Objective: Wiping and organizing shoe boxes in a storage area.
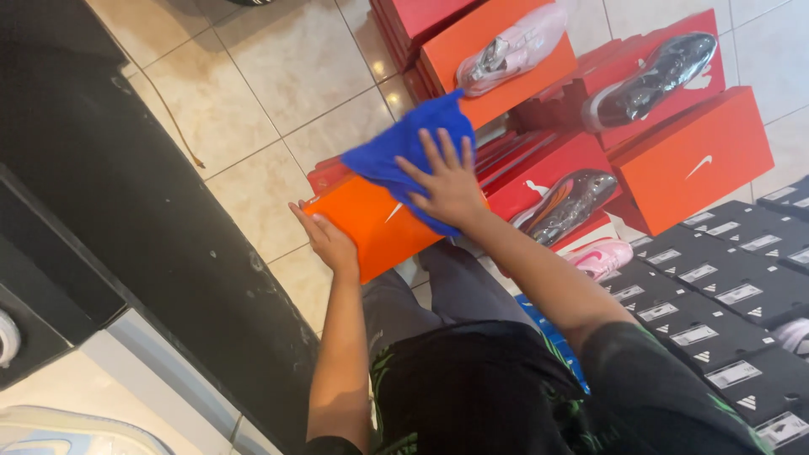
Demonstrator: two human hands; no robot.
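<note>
A beige tiled floor (278,93) fills the upper part of the head view, and a dark counter edge (126,211) runs diagonally down the left side. To the right of the floor stand stacks of red and orange shoe boxes (691,160), several of them carrying a single display shoe on top: a pale pink shoe (510,49) on the farthest orange box, a glossy black shoe (653,77) to its right, a metallic dark shoe (569,202) on a red box nearer the person, and a pink shoe (602,255) just below that one. Rows of black shoe boxes (733,312) with white labels lie along the right edge.

In the middle, the person holds an orange shoe box (371,223) above their lap, tilted so that its lid faces the camera. The left hand (327,240) grips the box's near left corner, thumb on the lid and fingers curled under the edge. The right hand (447,181) lies flat on the lid with fingers spread, pressing a blue cloth (404,147) against the box's upper right part. The cloth bunches up beyond the fingertips, its far corner overlapping the farthest orange box in view.
</note>
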